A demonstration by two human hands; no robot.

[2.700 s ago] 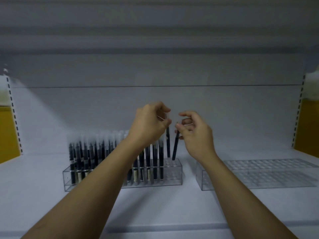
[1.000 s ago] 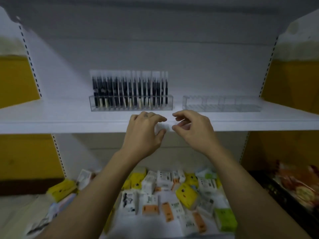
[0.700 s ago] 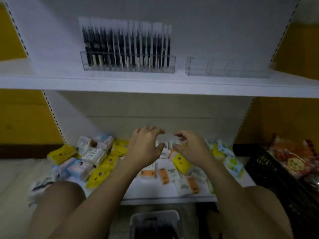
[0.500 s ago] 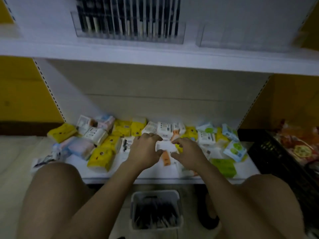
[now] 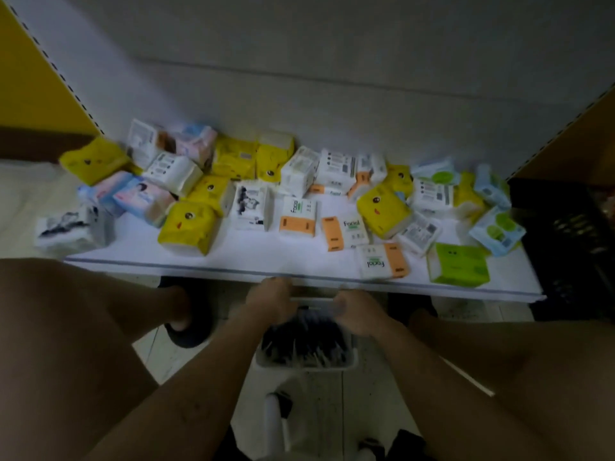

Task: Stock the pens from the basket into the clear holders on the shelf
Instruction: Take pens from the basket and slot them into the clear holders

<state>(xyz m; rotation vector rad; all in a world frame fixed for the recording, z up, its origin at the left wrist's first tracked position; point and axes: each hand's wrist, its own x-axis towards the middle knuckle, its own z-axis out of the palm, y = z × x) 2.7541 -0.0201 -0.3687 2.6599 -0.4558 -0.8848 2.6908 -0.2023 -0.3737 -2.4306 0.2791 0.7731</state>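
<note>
A light grey basket stands on the floor between my knees, full of dark pens. My left hand and my right hand hover close together over the basket's far edge, with fingers curled inward. Both hands are motion-blurred. A pale strip shows between their fingertips; I cannot tell if it is held or is the basket's rim. The clear holders and the upper shelf are out of view.
The low white shelf just beyond the basket carries several tissue packs, among them a yellow pack and a green pack. A black crate stands at the right. My knees flank the basket.
My view has swung down from the upper shelf with the holders to the floor. Both hands dropped together from the shelf's edge to just above the basket.
</note>
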